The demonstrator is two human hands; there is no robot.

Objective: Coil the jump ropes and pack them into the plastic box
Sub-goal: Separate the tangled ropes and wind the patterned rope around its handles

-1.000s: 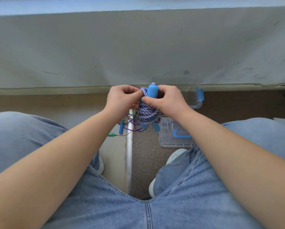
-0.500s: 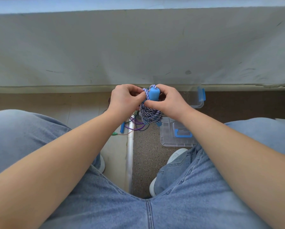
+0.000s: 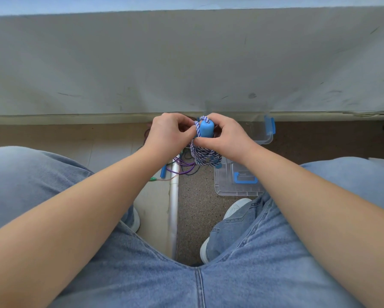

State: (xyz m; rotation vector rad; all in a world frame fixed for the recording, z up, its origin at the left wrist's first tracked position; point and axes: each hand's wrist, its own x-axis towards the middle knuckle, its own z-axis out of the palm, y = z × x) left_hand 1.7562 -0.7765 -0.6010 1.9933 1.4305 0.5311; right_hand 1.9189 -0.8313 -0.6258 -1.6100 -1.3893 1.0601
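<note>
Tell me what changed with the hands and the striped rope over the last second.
The left hand and right hand drew slightly closer around the blue handle, which now shows less above the fingers. Both still grip the striped rope coil. Purple rope, plastic box and lid stayed put.

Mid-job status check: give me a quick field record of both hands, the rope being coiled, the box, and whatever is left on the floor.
left hand: pinches the braided rope beside its top loop
right hand: grips the blue handle, coil hanging below
braided rope: blue and white, coiled, held above the floor
plastic box: clear, open, on the floor beyond the right hand; contents cannot be told
lid: flat on the floor, nearer the person
purple rope: loose on the floor, not yet packed
</note>
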